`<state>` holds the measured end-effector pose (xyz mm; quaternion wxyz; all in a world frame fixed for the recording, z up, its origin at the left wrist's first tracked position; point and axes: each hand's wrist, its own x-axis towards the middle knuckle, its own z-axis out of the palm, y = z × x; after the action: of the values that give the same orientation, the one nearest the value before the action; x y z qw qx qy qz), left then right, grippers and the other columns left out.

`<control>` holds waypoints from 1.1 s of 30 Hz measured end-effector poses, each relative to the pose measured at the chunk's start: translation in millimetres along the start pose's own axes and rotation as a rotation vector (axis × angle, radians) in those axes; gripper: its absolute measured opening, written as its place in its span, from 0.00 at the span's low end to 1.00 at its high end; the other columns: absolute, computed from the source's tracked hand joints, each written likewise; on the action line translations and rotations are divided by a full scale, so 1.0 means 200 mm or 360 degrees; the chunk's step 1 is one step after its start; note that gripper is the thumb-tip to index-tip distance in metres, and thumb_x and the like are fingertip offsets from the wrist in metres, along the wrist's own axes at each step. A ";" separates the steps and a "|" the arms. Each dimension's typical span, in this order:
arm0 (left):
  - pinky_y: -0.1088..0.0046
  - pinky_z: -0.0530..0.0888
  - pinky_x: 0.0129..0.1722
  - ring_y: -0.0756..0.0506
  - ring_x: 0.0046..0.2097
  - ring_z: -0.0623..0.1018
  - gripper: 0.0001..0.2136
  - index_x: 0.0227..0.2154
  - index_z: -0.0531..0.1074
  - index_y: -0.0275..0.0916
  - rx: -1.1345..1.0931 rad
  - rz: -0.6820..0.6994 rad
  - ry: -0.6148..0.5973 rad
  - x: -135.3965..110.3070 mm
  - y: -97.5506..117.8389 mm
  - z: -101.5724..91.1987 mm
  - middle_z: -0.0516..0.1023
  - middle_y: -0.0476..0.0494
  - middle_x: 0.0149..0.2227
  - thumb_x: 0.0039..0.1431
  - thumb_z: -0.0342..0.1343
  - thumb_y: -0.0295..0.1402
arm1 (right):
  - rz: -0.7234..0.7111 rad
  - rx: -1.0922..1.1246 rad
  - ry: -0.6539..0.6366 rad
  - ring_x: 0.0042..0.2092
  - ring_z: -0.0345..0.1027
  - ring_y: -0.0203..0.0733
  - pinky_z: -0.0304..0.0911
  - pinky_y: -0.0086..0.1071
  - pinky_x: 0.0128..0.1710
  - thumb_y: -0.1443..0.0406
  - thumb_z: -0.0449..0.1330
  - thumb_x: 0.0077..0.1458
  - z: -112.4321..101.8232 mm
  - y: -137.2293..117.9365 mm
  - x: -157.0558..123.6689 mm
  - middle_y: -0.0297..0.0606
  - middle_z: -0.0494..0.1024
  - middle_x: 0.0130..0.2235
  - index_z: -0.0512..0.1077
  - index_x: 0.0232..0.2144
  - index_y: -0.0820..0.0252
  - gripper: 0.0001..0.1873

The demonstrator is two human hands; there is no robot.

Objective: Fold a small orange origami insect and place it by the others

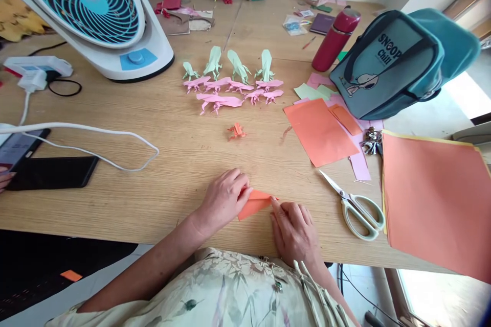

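Note:
A folded piece of orange paper (255, 207) lies at the table's front, between my two hands. My left hand (227, 196) has its fingers curled and its thumb pressed on the paper's upper left part, covering that edge. With its other fingers bent in, my right hand (295, 227) grips the paper's pointed right tip at the index finger. Beyond the hands sits a small orange origami insect (237, 131). Farther back stand several pink origami insects (220, 101) and several light green ones (213, 62).
Scissors (356, 207) lie to the right, beside a stack of large orange sheets (437, 199). Loose orange paper (321, 132), a red bottle (335, 41) and a teal bag (387, 66) are behind. A fan (130, 59), white cable (146, 150) and black phone (53, 172) occupy the left, near another person's hand (5, 178).

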<state>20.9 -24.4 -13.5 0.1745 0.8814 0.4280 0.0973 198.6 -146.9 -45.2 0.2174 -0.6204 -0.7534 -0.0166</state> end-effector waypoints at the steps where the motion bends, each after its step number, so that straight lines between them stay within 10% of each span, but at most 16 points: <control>1: 0.70 0.68 0.37 0.46 0.37 0.72 0.06 0.29 0.67 0.39 -0.0002 0.0000 0.0000 0.00 0.00 0.00 0.72 0.48 0.35 0.62 0.52 0.26 | 0.0002 -0.0004 0.0003 0.37 0.62 0.45 0.60 0.39 0.37 0.74 0.53 0.61 0.00 0.00 0.00 0.43 0.69 0.37 0.56 0.66 0.62 0.31; 33: 0.70 0.68 0.38 0.47 0.37 0.72 0.06 0.28 0.66 0.39 -0.0051 0.0029 0.0017 0.00 -0.01 0.00 0.72 0.47 0.34 0.62 0.52 0.26 | 0.0026 0.0121 0.0093 0.33 0.62 0.42 0.61 0.36 0.32 0.73 0.55 0.62 0.00 0.00 0.03 0.40 0.68 0.34 0.52 0.68 0.62 0.34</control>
<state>19.9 -24.1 -14.9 0.1855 0.8819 0.4191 0.1105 198.7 -141.9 -43.0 0.2628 -0.6170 -0.7418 -0.0043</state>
